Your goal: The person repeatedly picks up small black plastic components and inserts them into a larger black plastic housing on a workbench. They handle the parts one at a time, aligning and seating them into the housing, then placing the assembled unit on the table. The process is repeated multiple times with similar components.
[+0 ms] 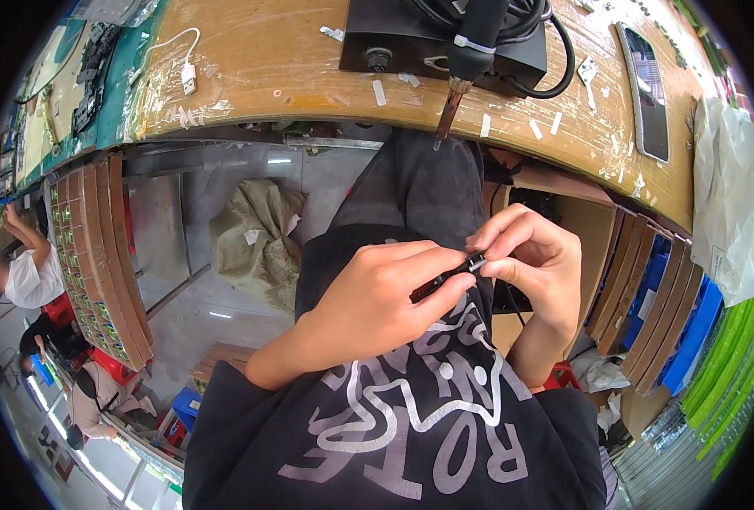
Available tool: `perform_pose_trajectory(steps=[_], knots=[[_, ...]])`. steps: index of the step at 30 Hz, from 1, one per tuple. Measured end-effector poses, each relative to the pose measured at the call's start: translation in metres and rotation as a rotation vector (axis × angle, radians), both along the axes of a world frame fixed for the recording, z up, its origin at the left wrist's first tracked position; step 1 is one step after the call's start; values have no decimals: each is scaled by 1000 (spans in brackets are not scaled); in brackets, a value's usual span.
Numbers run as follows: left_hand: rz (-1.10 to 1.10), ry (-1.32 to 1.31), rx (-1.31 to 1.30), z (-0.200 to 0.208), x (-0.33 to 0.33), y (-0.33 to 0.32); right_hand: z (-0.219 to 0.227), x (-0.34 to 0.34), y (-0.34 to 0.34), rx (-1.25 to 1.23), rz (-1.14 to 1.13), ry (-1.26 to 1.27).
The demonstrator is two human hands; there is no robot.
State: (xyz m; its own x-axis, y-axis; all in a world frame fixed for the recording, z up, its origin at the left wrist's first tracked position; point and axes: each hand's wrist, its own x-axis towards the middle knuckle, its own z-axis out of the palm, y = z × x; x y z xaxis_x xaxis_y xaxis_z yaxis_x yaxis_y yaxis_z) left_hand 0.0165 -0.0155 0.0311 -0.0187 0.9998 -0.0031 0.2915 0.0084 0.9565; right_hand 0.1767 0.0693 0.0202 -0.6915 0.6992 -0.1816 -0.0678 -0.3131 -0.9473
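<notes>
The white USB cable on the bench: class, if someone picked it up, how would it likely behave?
The cable would probably flop, since it lies in a loose bend. It looks light, being thin along its visible length. Its boxy plug seems stiff and unlikely to roll.

Tabletop (266, 55): brown and glossy, scattered with small white strips (379, 93)
Black box (385, 38): on the tabletop, a thick black cable (571, 59) looped at its right
USB cable (190, 78): white, lying toward the left
Smartphone (651, 106): flat toward the right, near the edge
Floor (232, 333): gray, bearing a crumpled beige sack (258, 242)
Right side: translucent plastic bag (725, 204), bright green strips (717, 365), blue trays (693, 336)
Left side: a seated co-worker in a white top (37, 279)
</notes>
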Motion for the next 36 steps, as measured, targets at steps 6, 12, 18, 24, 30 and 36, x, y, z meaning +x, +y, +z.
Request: perform_pose_trajectory(steps=[6,12,18,24,30,36], knots=[[-22,78,42,-4,-3,-1,-9,-7,-15,50,-142,0],[-110,34,22,-5,-9,-1,-5,-7,-21,277,-119,-153],[-331,-538,-307,-29,-20,5,-11,3,-14,311,-43,202],[-435,-1492,-685,-54,-3,-7,-34,-8,-12,223,86,410],[36,-1114,-450,-47,-4,7,-40,-16,-14,50,-187,47],[286,-644,-241,-46,-15,21,-33,-15,-18,-408,139,-38]])
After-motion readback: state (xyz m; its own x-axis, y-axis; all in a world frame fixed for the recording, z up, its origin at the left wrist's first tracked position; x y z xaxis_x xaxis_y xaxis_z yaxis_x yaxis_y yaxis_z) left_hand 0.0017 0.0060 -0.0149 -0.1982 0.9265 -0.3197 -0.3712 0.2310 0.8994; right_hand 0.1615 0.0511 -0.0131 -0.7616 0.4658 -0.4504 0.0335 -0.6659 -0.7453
